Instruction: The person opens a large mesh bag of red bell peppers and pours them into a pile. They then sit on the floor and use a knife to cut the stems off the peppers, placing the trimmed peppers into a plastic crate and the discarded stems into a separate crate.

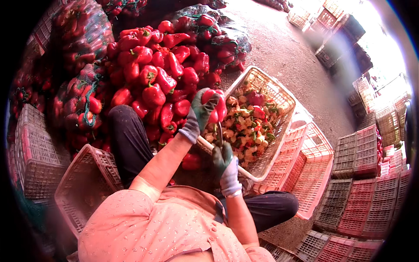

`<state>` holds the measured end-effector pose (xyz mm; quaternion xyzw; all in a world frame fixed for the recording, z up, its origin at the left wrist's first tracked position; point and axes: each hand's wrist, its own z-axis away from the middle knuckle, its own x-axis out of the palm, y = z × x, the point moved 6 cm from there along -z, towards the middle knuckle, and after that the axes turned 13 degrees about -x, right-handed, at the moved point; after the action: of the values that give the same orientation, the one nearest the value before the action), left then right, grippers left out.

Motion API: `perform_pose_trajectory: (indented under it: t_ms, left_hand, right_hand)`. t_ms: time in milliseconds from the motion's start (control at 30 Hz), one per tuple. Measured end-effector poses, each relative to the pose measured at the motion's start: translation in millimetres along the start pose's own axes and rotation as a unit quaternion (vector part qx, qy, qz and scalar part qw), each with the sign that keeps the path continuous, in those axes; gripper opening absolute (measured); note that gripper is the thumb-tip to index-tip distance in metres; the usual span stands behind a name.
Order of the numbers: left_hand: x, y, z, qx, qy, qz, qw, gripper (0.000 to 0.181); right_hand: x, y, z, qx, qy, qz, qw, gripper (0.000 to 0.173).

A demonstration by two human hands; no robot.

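Note:
My left hand (202, 109), in a grey and green work glove, grips a red bell pepper (221, 106) above the near edge of a white plastic crate (284, 121). A knife (220, 132) points up from my right hand (225, 160), which wears a similar glove and is closed around its handle. The blade's upper end meets the underside of the pepper; how far it goes in, I cannot tell. Inside the crate lie many cut pepper cores with green stems (250, 127) and a few red pieces. Just left of my left hand rises a large heap of red bell peppers (160, 77).
Mesh sacks of peppers (81, 36) stand behind and left of the heap. A pink crate (85, 186) sits by my left knee, and more pink crates (306, 170) lie to the right. Stacked crates (356, 206) line the far right. Concrete floor (278, 42) stretches beyond the white crate.

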<state>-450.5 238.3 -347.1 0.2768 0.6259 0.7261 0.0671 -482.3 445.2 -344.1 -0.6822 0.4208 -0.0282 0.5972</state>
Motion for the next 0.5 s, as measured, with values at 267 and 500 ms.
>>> perform_pose_trajectory:
  t_ms: [267,500]
  left_hand:
    - [30.2,-16.7,-1.4,-0.187,-0.168,0.155,0.955,0.023]
    - [61.7,-28.3,28.6,-0.075,-0.136,-0.107,0.982,0.058]
  right_hand:
    - [-54.2,34.2,-25.6,0.145,0.157,-0.289,0.933,0.031]
    - [-40.8,56.5,-91.2,0.148,0.035,-0.264,0.952,0.068]
